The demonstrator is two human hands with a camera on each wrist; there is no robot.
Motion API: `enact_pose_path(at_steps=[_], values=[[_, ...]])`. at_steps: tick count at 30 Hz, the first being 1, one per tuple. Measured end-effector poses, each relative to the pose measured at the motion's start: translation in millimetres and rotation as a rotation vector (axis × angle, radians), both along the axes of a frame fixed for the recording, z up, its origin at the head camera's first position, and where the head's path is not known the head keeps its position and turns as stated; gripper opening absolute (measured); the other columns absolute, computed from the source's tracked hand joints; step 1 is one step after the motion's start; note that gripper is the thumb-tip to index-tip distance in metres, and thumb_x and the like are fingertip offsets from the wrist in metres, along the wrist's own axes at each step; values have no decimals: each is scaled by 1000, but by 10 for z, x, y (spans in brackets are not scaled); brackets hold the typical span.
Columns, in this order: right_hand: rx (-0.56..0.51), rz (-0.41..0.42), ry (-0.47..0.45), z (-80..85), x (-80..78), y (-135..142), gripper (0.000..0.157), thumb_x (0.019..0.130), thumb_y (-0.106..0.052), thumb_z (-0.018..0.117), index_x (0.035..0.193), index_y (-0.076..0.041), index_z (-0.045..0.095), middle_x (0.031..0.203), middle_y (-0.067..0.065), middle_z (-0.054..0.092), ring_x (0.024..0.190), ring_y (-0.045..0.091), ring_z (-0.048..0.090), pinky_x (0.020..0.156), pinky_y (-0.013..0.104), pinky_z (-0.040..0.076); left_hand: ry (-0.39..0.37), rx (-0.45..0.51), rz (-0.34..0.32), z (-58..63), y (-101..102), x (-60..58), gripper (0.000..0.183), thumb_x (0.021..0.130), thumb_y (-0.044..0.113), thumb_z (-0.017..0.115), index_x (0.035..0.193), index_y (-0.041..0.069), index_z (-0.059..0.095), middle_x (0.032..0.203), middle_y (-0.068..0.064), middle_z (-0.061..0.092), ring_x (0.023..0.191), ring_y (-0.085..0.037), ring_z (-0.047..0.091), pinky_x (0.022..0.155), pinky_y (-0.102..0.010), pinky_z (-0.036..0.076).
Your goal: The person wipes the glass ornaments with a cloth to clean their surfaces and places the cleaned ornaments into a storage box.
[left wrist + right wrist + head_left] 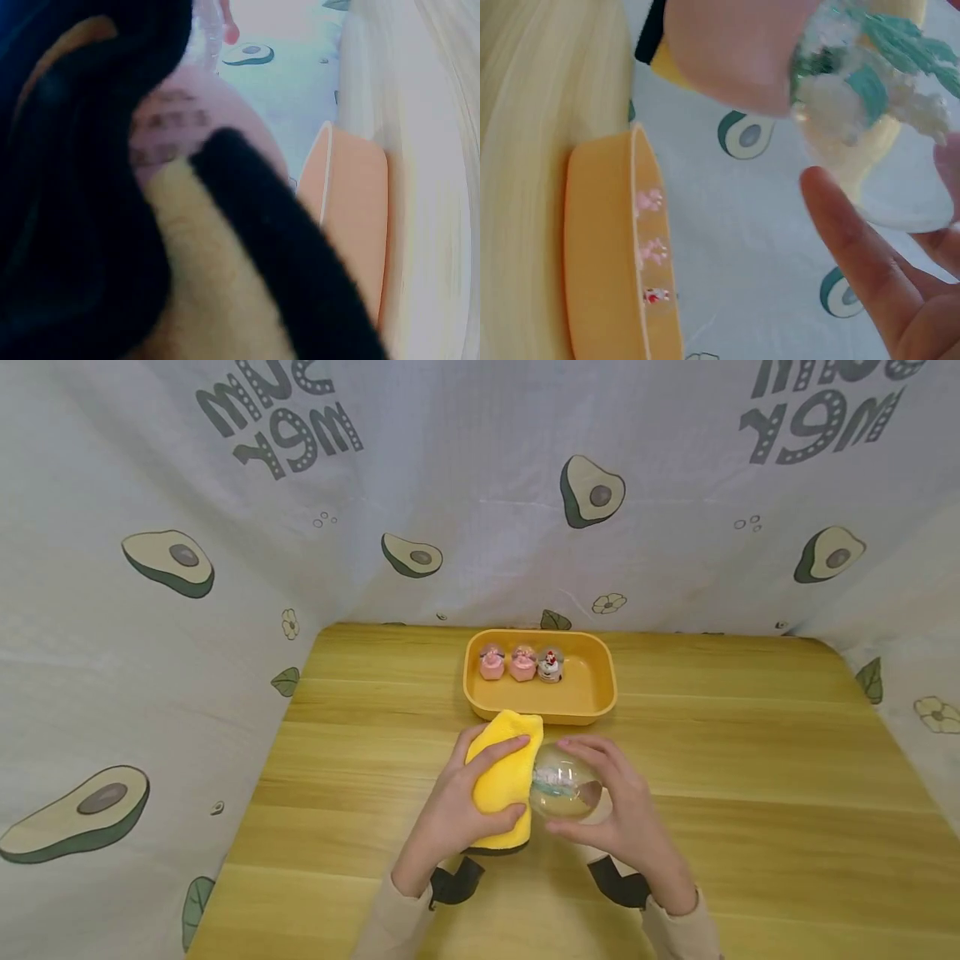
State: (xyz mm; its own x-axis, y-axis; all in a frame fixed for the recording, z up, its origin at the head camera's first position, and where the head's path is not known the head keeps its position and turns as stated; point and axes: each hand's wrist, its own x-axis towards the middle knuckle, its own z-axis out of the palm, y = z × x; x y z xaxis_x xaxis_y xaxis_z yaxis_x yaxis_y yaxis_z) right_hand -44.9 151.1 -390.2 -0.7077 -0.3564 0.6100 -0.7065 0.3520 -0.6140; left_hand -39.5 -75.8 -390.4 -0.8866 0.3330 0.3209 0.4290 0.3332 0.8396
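A snow globe with a clear ball [566,777] is held on its side between the hands, above the table. White and teal decorations [870,86] show inside the ball. My right hand [633,806] holds the ball, fingers above and thumb below. My left hand [450,814] grips a yellow cloth [504,781] with a dark edge, at the globe's left end. In the right wrist view, a pink base [735,52] joins the ball, with cloth behind it. Blurred print marks that base [176,120] in the left wrist view. The cloth hides the base from the head view.
Beyond the hands, a yellow-orange tray [588,672] stands on the wooden table [750,752]. In its left half sit three small globes: two pink ones [492,664] and a white one with red [551,667]. A white avocado-print curtain [487,510] hangs behind.
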Motion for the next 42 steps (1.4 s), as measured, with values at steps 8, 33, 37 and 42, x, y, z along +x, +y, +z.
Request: enact_pose_path(at_steps=[8,33,37,42], values=[[-152,-175,-157,-14,71,-124,77,61,-25,91,123,3,55,106,12,61,82,9,57,60,17,50,196,-148,98,17,65,42,70,69,24,81,133,32,54,142,-7,34,102,-22,53,68,-31,49],[31,27,-135,56,14,-46,85,69,-37,85,136,-5,44,126,9,51,103,16,55,76,28,52,65,32,36,32,-112,-23,68,71,16,81,133,28,55,140,-2,35,109,-24,49,77,-37,48],[-13,6,-126,33,17,-71,85,73,-52,75,132,0,45,120,10,52,96,14,55,75,22,50,90,-11,45,25,-90,-10,70,70,19,81,133,30,55,139,-2,36,104,-23,51,73,-34,49],[-143,-99,-165,-21,41,-138,86,63,-35,89,126,6,47,115,15,57,85,10,57,68,17,50,197,-125,110,7,-16,20,70,69,24,81,132,33,54,141,-5,35,103,-22,53,70,-31,49]])
